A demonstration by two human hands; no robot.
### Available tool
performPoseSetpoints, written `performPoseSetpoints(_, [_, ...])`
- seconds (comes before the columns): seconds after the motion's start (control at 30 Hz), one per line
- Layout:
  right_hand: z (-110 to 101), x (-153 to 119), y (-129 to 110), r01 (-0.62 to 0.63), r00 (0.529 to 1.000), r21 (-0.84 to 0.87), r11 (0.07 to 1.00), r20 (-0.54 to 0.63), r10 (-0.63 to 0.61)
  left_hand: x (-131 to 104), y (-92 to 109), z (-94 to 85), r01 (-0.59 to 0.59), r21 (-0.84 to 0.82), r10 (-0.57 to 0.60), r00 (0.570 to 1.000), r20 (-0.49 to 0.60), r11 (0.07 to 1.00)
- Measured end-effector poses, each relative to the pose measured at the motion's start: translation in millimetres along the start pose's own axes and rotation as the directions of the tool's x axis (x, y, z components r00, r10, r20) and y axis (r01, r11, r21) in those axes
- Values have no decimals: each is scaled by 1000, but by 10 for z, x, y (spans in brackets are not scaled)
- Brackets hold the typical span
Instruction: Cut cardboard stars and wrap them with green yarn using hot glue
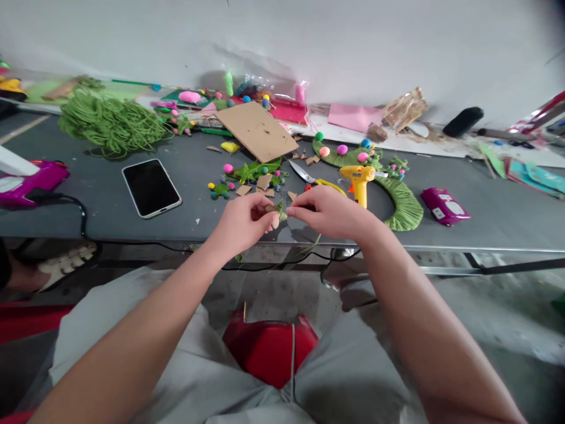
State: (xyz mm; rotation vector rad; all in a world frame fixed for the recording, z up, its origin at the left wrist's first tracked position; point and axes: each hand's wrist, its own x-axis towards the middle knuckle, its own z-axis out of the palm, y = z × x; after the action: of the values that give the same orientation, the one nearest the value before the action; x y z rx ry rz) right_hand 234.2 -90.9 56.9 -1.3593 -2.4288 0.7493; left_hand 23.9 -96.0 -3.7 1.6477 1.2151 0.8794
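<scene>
My left hand (243, 221) and my right hand (324, 211) meet above the front edge of the grey table (66, 200). Between their fingertips they pinch a small green leaf piece with a bit of cardboard (277, 211). Just behind the hands lie cardboard scraps (263, 182), green leaves with small pom-poms (253, 171), scissors (303, 173) and a yellow glue gun (359, 179). A green yarn-wrapped half wreath (404, 206) dotted with pom-poms curves to the right of the glue gun.
A black phone (150, 187) lies left of the hands. A heap of green cord (110, 122) sits at the back left, a cardboard sheet (256, 131) behind centre. A magenta box (444, 206) is at right, a purple glue gun (30, 179) with black cable at left. A red stool (269, 350) shows between my legs.
</scene>
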Motion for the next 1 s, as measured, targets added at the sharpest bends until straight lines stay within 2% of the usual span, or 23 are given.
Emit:
performPoseSetpoints(0.13, [147,-29,-143,15,999,-22,1000,-46,-16,34,-3,-1,-16,-82,9,997,-82,996])
performPoseSetpoints(0.3, [383,-114,-172,-29,996,-142,989,-92,16,70,-2,-31,14,-358,-79,983,-166,934])
performPoseSetpoints(0.43, [495,-152,-103,-42,988,-97,994,-152,27,79,40,-41,75,-570,-178,976,-128,818])
performPoseSetpoints(0.57, [482,-95,63,25,988,97,995,-154,-10,67,90,-55,158,-663,-223,975,-14,732])
performPoseSetpoints(0.63, [409,-52,160,62,995,208,976,-94,-43,55,93,-67,203,-637,-200,977,78,743])
performPoseSetpoints(0.7, [295,-19,241,45,999,281,959,-9,-44,44,85,-79,234,-555,-169,971,167,798])
performPoseSetpoints(0.8, [103,4,284,-8,999,261,965,44,-3,30,75,-83,204,-359,-125,965,229,911])
performPoseSetpoints(0.9, [-16,11,206,-33,999,92,995,33,30,13,72,-60,114,-145,-84,976,201,983])
performPoseSetpoints(1.0, [-17,24,63,-20,1000,-42,999,0,20,-9,54,-21,46,4,-46,991,125,999])
